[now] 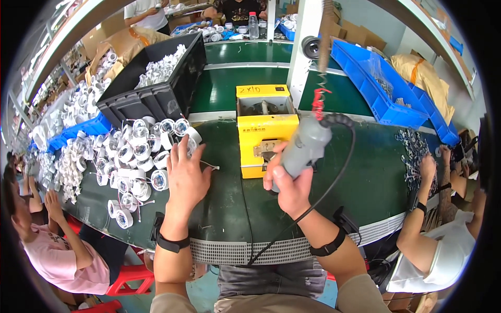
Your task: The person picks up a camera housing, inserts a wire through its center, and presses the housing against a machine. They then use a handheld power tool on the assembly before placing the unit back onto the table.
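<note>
My right hand (293, 190) is wrapped round a grey electric screwdriver (308, 143), which hangs from a coiled spring (322, 81) and trails a black cable. The tool's tip is hidden behind my fingers, close to the front of a yellow box-shaped machine (261, 128) with an open top tray. To the left, my left hand (187, 180) reaches over the bench, fingers stretched out and apart. Its fingertips are at the right edge of a pile of white round housings (141, 151) with short wires. Whether they touch a housing (181, 126) cannot be made out.
A black crate (162, 96) of small white parts stands behind the pile. Blue bins (386, 107) are at the back right, beyond a white post (305, 68). Dark screws or wires (412, 156) lie near a co-worker's hand (428, 167). Another person (62, 250) sits at left.
</note>
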{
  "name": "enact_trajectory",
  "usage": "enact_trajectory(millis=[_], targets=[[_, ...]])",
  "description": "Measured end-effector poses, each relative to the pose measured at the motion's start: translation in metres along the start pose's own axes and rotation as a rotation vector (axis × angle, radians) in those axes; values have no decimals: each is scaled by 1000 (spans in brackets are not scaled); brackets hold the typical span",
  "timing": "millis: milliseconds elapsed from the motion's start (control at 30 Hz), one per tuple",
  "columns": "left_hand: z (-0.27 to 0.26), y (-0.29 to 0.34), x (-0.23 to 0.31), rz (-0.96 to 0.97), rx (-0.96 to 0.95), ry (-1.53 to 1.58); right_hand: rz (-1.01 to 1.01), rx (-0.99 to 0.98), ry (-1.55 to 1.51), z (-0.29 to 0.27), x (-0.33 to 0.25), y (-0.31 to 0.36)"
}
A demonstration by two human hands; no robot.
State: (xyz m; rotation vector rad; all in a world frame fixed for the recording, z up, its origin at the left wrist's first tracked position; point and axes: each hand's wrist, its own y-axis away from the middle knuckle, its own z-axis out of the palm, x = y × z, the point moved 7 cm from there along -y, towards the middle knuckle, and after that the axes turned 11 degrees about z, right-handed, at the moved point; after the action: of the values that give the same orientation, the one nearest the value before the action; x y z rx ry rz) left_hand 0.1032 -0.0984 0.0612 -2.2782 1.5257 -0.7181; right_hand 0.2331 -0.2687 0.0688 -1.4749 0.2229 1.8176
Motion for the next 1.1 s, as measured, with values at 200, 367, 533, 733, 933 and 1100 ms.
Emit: enact_trajectory(millis=[200, 367, 533, 733, 933, 1100], targets=[[43, 4, -21, 30, -142, -213, -47, -11, 145, -1, -5, -3], [42, 0, -44, -39, -130, -234, -4, 40, 193, -2, 1, -2], [37, 5, -58, -197, -192, -294, 54, 56, 240, -3, 7, -3], [35, -2, -41, -47, -19, -222, -77, 6, 316, 2, 3, -6], [35, -11, -8, 94, 59, -6, -3, -4, 192, -2, 18, -7], [50, -11, -16, 105, -38, -280, 41, 4, 214, 5, 23, -2]])
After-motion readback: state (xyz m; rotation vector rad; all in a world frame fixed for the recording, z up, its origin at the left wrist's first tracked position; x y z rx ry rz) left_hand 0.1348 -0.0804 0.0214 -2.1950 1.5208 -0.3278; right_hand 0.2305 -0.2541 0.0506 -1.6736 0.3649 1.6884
